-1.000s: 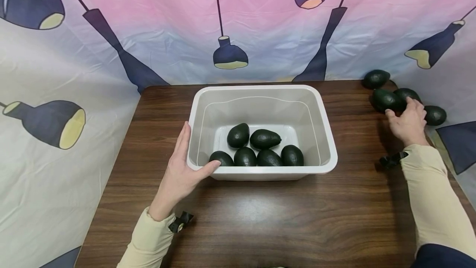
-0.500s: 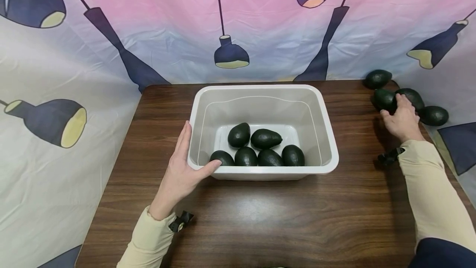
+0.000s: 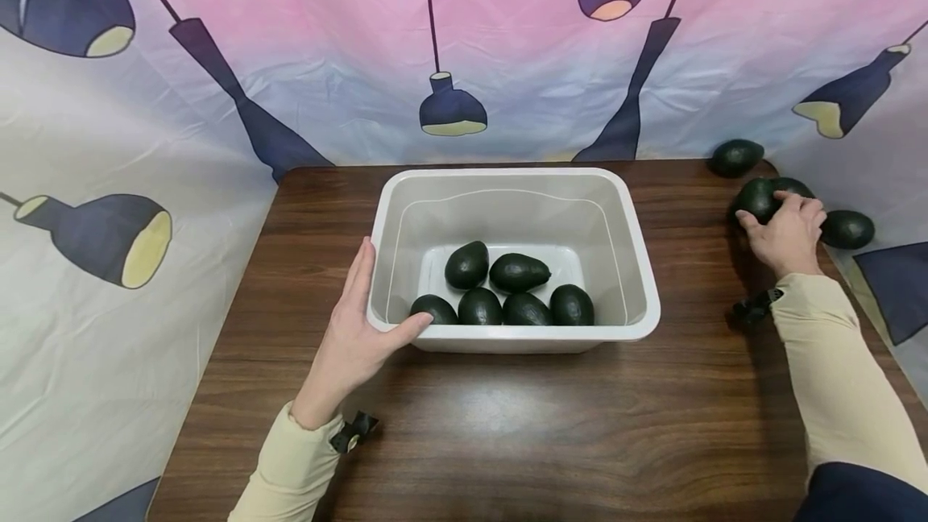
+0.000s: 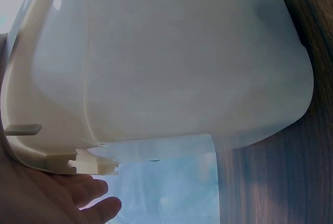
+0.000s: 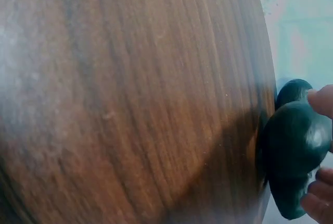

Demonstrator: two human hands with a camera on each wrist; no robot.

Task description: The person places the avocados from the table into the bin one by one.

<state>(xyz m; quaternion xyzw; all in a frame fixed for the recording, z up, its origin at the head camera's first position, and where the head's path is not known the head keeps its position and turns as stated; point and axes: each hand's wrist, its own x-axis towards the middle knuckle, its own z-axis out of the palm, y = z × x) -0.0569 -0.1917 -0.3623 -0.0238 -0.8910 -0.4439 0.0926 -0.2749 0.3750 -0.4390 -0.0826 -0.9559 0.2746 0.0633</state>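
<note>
By the desk's (image 3: 500, 433) back-right corner, an avocado (image 3: 756, 200) is gripped by the right hand (image 3: 789, 238); across a gap, the tub (image 3: 536, 334) is touched by the left hand (image 3: 351, 341), fingers outstretched.

Avocado (image 3: 754, 198), dark green, one: between my right fingers (image 3: 787, 198); three more avocados (image 3: 848, 229) near them. Bin (image 3: 536, 333), off-white, upright: against my left fingers (image 3: 357, 276), six avocados (image 3: 519, 272) inside.

- Table (image 3: 507, 417): brown woodgrain, spans between left hand (image 3: 351, 334) and right hand (image 3: 789, 236).
- Pale tub (image 3: 500, 333): stands on it, touching left hand.
- Far avocado (image 3: 735, 158): lies on it, beyond right hand, near back corner.
</note>
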